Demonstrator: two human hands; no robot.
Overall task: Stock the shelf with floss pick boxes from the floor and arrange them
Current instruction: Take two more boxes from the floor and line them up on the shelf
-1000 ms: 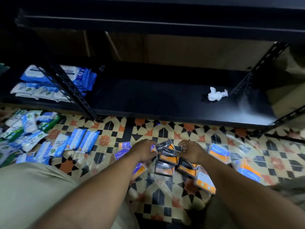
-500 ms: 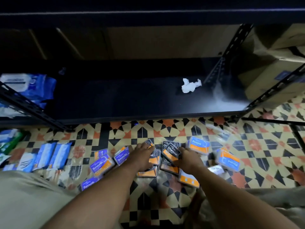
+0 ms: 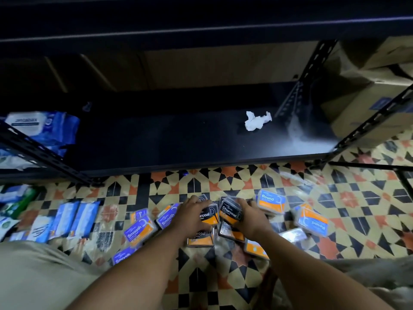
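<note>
Wipe packs [image 3: 73, 218] lying far left on the patterned floor [image 3: 348, 198]; Smooth floss boxes [image 3: 139, 229] next; left hand [image 3: 192, 217] curled over a Charcoal box [image 3: 209, 214]; right hand [image 3: 251, 217] gripping another Charcoal box [image 3: 230, 211]; Round boxes [image 3: 270, 201] scattered rightward; above, dark shelf [image 3: 167, 139] bearing crumpled tissue [image 3: 257, 120]

Head camera looks steeply down, close over floor [image 3: 223, 276] and bottom shelf [image 3: 178, 139].
</note>
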